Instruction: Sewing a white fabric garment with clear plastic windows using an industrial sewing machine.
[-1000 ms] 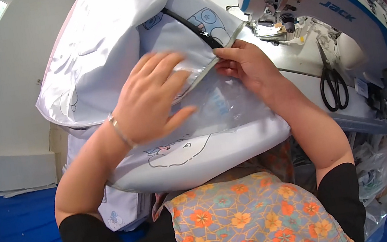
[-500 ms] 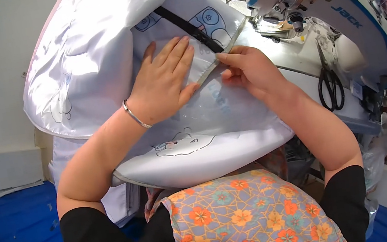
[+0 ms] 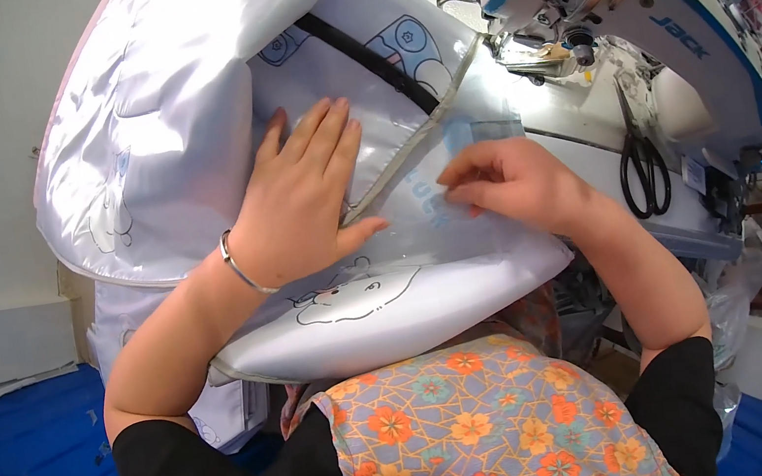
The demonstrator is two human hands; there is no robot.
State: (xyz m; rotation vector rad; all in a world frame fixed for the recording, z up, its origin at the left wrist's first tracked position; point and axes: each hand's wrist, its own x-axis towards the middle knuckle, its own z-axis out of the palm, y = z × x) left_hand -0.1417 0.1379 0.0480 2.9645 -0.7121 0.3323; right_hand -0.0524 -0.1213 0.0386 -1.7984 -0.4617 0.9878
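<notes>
The grey piped edge (image 3: pixel 415 140) of the white printed fabric (image 3: pixel 179 160) lies between the hands, its long axis running from near left to far right, toward the sewing machine (image 3: pixel 651 26). The left hand (image 3: pixel 303 198) is nearer: it rests flat, fingers extended, its thumb just beside the near end. The right hand (image 3: pixel 513 179) is to the right, with curled fingers; whether it pinches something, I cannot tell. The black strip (image 3: pixel 361 49) meets the edge beyond both hands.
</notes>
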